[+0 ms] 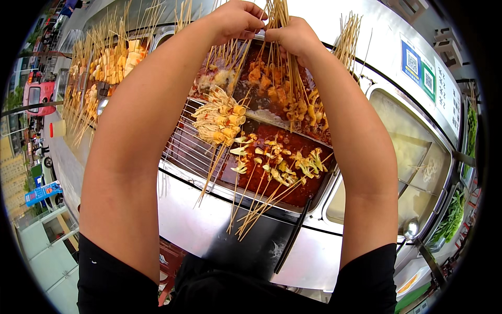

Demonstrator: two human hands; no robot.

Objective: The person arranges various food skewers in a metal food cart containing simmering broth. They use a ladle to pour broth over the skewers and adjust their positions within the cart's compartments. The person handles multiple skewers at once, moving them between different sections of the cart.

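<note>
At the top centre my right hand (pixel 292 39) is closed around a bundle of bamboo skewers (pixel 279 13), whose food-laden ends hang into a divided metal pan of red broth. Close beside it on the left, my left hand (pixel 239 21) has its fingertips bent at a thin skewer; whether it grips it is unclear. Fried-looking pieces on skewers (pixel 274 92) lie in the upper compartment. Wrapped enoki mushroom skewers (pixel 221 119) rest on a wire rack (pixel 184 137) at the pan's left. Cauliflower skewers (pixel 280 165) sit in the red broth (pixel 298 196) of the lower compartment, sticks towards me.
Black tongs or sticks (pixel 292 239) lean over the pan's front edge. Many more skewers (pixel 113 62) stand at the left. On the right are a divided pan of pale liquid (pixel 404 117), a ladle (pixel 411 227) and a sign with printed codes (pixel 417 70).
</note>
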